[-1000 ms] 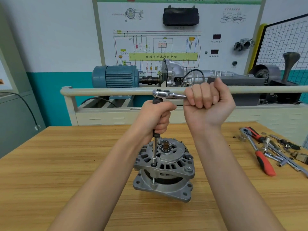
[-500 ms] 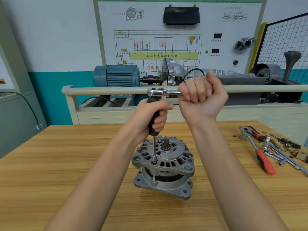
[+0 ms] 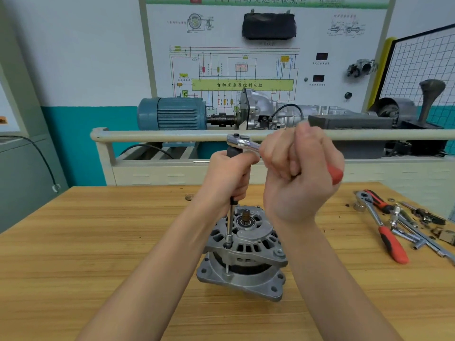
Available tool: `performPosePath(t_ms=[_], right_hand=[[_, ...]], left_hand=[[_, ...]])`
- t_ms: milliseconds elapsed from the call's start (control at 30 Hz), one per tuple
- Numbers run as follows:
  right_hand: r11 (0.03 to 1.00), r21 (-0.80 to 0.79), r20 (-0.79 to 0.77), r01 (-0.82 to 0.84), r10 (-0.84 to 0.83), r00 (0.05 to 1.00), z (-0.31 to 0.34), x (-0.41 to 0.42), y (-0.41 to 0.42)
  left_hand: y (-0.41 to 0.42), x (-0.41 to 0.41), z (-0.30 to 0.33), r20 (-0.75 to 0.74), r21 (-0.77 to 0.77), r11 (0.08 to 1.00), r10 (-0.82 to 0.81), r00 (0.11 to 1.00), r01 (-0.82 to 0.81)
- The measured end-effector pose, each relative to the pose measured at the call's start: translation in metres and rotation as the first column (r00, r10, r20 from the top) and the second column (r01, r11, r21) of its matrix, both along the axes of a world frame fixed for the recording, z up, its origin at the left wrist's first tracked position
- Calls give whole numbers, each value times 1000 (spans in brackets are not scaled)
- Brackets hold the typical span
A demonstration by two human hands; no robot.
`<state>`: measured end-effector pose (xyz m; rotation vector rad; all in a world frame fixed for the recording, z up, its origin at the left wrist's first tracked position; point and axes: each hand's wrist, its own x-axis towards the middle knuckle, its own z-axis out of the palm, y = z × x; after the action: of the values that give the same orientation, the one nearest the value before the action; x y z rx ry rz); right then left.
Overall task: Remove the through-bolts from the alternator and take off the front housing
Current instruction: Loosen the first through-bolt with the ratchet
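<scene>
Left hand (image 3: 227, 179) grips the extension bar (image 3: 229, 226) upright on a through-bolt (image 3: 226, 268); right hand (image 3: 299, 173) clenches the ratchet handle (image 3: 335, 174). Tilting could slip the socket, rounding the bolt or toppling the unclamped alternator (image 3: 246, 254).

A workshop classroom: a wooden workbench (image 3: 98, 254) fills the lower frame. Behind it, a cream rail (image 3: 160, 136) fronts a training stand bearing a blue electric motor (image 3: 172, 116) coupled to a gearbox (image 3: 266, 112). Above, centre, a white display board (image 3: 246, 57) shows a wiring diagram. The wall (image 3: 81, 57) is pale over a teal band. A wire-mesh panel (image 3: 423, 67) stands upper right.
</scene>
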<state>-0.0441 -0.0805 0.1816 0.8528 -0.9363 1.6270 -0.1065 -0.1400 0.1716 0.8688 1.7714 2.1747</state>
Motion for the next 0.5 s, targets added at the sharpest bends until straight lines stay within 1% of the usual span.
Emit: performPosePath(t_ms=[33,100,167,200,233,267,300,367,400,433,467,500], right_hand=[[1000,8,-2,13,-13,1000,0,0,-2],[998,-15,10,-63,63,998,4,-2,3],[974,-62,64,-219,223,973,9,-5,15],[943,-106,100,-317,327,940,11,-7,23],[891,-174,127,-420,443,887,13,-11,30],[814,-262,135,-518,562,816,15,-15,37],[718,-354,120,-599,670,733,15,-21,42],[521,-488,46,-701,817,575,16,-31,48],[462,-518,12,-720,846,533,15,-35,49],[447,-529,-2,-721,849,528,15,-37,49],[469,-526,2,-710,835,550,14,-36,48],[513,-509,18,-691,809,587,14,-34,46]], left_hand=[[0,0,0,2,12,1000,16,1000,-16],[-1,0,-2,9,32,998,48,999,-48],[-3,-2,-3,5,32,999,40,999,-40],[-5,-4,-3,-5,24,1000,16,1000,-16],[-7,-5,-3,-20,14,1000,-14,1000,14],[-10,-6,-3,-36,2,999,-51,998,51],[-13,-6,-2,-52,-15,995,-97,994,97],[-16,-5,1,-67,-47,980,-195,978,192],[-16,-4,3,-64,-50,974,-226,972,223],[-14,-4,4,-49,-43,971,-238,970,236],[-13,-4,4,-19,-29,971,-238,971,238],[-12,-5,4,17,-12,972,-233,972,233]])
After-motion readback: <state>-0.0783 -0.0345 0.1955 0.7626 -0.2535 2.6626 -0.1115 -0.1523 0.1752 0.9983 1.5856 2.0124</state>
